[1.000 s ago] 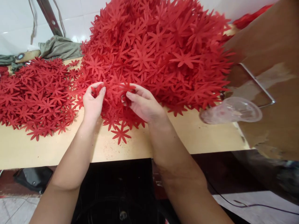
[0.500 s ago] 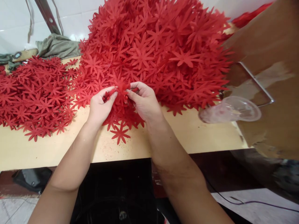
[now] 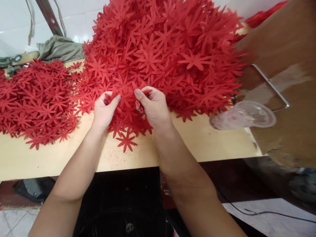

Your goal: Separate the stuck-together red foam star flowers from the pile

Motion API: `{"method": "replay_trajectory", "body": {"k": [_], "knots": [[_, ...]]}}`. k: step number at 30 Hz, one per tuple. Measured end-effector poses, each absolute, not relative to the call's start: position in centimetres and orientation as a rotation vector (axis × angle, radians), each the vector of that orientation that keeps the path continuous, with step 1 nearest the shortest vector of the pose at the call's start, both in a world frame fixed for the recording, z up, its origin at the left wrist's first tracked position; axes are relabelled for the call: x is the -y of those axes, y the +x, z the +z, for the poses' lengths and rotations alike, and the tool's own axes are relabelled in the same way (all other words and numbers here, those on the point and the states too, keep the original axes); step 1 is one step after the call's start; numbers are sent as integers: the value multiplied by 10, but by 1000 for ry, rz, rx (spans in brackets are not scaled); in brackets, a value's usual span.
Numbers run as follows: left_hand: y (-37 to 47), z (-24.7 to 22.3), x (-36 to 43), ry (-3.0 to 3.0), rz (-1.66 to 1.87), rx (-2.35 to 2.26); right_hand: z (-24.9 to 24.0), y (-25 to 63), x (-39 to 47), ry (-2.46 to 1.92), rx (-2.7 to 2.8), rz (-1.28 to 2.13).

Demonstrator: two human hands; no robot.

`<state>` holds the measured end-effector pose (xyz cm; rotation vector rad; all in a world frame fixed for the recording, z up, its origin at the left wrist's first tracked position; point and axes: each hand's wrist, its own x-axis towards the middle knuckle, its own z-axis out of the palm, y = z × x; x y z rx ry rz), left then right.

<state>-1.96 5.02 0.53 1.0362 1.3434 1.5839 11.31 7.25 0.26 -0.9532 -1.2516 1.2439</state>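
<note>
"So, where are the red cutouts (image 3: pixel 108 98) being handled?"

"Just in front of the big red heap (image 3: pixel 160 49); the left hand (image 3: pixel 103 110) pinches some between thumb and fingers, and the right hand (image 3: pixel 156 107) pinches more, a little apart from it"

"And around them?"

"One loose flower shape (image 3: pixel 126 142) lies nearer on the table (image 3: pixel 209 141), a smaller pile (image 3: pixel 37 102) to the left, a clear plastic cup (image 3: pixel 247 114) on its side to the right, by the cardboard (image 3: pixel 293 42)"

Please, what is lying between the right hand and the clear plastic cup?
Between the right hand and the plastic cup lies the lower edge of the large red flower pile, with bare tabletop in front, as the head view shows.
</note>
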Motion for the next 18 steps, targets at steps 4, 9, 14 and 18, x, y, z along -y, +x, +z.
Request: {"method": "replay_trajectory", "body": {"k": [4, 9, 14, 18], "knots": [[-27, 5, -53, 1151, 1657, -1424, 1, 115, -73, -960, 1292, 1247], [-22, 11, -47, 1235, 1585, -1289, 2, 113, -71, -972, 1299, 1229], [-17, 13, -43, 1068, 1427, -1193, 5, 110, -67, -961, 1381, 1219], [-19, 12, -45, 912, 1451, -1224, 7, 112, -66, -914, 1454, 1309]]}}
